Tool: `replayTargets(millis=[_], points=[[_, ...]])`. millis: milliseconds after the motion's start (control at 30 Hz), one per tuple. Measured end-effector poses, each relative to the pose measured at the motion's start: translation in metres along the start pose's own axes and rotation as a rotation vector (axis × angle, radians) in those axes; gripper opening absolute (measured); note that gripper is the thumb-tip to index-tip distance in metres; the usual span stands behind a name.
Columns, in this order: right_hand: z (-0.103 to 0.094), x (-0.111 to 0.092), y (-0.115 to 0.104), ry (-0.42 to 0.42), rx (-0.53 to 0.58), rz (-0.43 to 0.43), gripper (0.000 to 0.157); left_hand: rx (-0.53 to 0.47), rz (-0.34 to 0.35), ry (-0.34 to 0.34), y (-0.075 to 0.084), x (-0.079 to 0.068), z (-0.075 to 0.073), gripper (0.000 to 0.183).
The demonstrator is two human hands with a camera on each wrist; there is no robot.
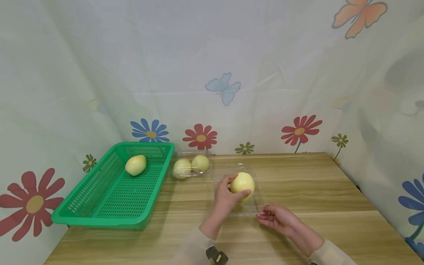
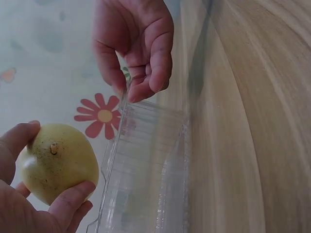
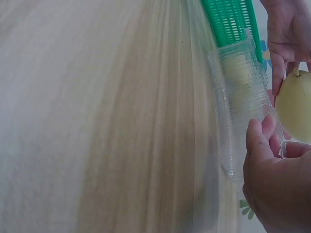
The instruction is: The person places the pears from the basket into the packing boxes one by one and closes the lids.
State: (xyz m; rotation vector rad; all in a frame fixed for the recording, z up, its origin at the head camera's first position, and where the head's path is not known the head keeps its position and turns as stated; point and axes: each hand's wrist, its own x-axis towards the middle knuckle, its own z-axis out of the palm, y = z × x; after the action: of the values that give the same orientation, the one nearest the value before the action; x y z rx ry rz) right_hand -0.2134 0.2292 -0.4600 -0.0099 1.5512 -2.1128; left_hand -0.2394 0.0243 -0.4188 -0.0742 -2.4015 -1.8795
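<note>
My left hand [image 1: 225, 195] grips a round yellow pear [image 1: 243, 184] between thumb and fingers, holding it over a clear plastic box [image 1: 243, 214]. In the left wrist view the pear [image 2: 60, 162] shows its blossom end and is apart from the box's rim. My right hand [image 1: 277, 220] pinches the near right corner of that box between thumb and fingertips. Seen from the right wrist, the clear box [image 3: 231, 141] is see-through with ribbed walls, and the right hand [image 3: 277, 170] holds its rim.
A green plastic basket [image 1: 148, 209] stands at the left with one pear [image 1: 136, 165] inside. Beside its far right corner is another clear box [image 1: 209, 162] holding two pears [image 1: 200, 163]. A patterned curtain [image 1: 265, 73] hangs behind the wooden table [image 1: 314, 184].
</note>
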Motion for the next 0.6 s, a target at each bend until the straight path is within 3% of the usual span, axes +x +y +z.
replayTargets(millis=[600], points=[[0.002,-0.001,-0.001,0.024,-0.013,0.008,0.023,0.052,0.040,-0.014,-0.010,0.002,0.016,0.061]])
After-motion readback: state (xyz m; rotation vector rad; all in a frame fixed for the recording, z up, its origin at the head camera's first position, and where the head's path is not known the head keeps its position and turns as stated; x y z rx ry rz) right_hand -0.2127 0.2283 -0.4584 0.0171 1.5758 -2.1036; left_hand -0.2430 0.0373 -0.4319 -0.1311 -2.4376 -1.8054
